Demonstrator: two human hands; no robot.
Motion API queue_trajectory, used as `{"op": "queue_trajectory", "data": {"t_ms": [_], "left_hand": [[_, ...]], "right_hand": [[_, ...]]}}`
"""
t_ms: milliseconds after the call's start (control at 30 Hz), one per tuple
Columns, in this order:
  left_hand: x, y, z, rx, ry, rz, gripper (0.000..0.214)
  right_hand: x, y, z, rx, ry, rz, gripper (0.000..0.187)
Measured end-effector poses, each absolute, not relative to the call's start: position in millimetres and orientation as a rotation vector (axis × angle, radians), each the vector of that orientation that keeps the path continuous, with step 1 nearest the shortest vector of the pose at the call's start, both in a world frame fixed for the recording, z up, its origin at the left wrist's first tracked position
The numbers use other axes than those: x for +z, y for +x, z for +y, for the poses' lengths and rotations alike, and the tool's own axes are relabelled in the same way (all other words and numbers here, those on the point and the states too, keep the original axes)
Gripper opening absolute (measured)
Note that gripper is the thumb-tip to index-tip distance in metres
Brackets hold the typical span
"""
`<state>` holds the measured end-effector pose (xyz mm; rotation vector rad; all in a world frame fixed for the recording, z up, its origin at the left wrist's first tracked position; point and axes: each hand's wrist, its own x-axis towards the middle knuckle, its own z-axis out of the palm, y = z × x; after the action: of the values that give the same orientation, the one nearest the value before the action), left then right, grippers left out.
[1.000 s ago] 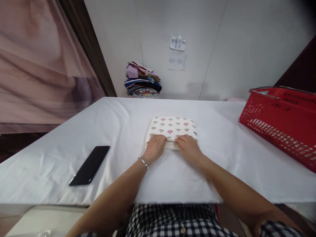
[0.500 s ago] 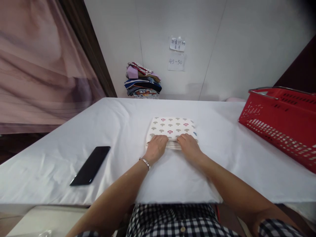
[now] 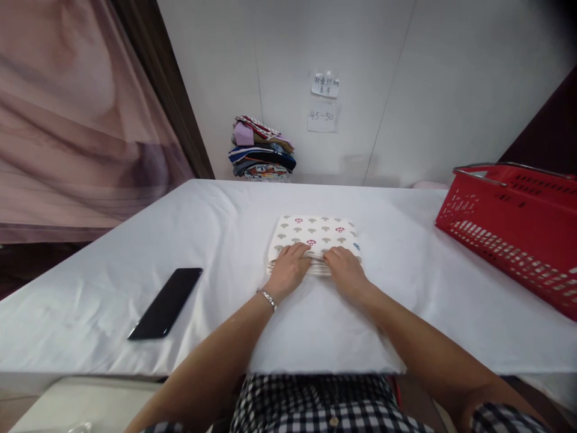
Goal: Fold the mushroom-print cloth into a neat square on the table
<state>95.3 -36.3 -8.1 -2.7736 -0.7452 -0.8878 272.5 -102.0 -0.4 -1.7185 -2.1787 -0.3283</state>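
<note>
A folded white cloth (image 3: 318, 231) with grey, red and blue mushroom prints lies in the middle of the table, its layered edge facing me. My left hand (image 3: 290, 267), with a silver bracelet at the wrist, grips the near edge at the left, fingers on top and thumb against the layers. My right hand (image 3: 345, 267) pinches the same edge farther right. Between the two hands several stacked layers show. Parts of the cloth's near corners are hidden under my hands.
A black phone (image 3: 166, 304) lies on the white tablecloth (image 3: 216, 240) to the left. On the right stands a red plastic basket (image 3: 514, 222). Beyond the far edge, a stack of folded fabrics (image 3: 261, 150) is against the wall, near two paper signs (image 3: 323, 114).
My left hand has shifted slightly, its fingers reaching a little farther onto the top of the cloth and its thumb now showing at the layers. My right hand stays nearly in place.
</note>
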Motion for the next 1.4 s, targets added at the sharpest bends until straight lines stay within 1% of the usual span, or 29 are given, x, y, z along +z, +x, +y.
{"op": "queue_trajectory", "data": {"t_ms": [200,533,900,1067,1233,1400], "left_hand": [[-5.4,96.8,-40.4,-0.918,-2.796,-0.692,0.019],[-12.6,95.7,-38.9,-1.019,-2.820,-0.711,0.015],[-10.6,98.2,-37.2,-1.023,-2.831,-0.809,0.019],[-11.0,99.0,-36.2,-1.012,-2.805,-0.810,0.019],[-10.6,98.0,-38.0,-1.027,-2.797,-0.832,0.017],[-7.6,95.6,-42.6,-0.993,-2.790,-0.741,0.019]], "right_hand": [[4.1,269.7,-105.0,-0.315,-1.687,-2.187,0.021],[1.3,267.2,-110.2,-0.292,-1.566,-2.214,0.013],[2.0,264.3,-105.7,-0.280,-1.654,-2.108,0.012],[2.6,264.9,-105.1,-0.294,-1.645,-2.143,0.016],[2.2,267.1,-103.7,-0.228,-1.666,-2.115,0.016],[-0.1,269.9,-101.3,-0.150,-1.678,-2.063,0.014]]}}
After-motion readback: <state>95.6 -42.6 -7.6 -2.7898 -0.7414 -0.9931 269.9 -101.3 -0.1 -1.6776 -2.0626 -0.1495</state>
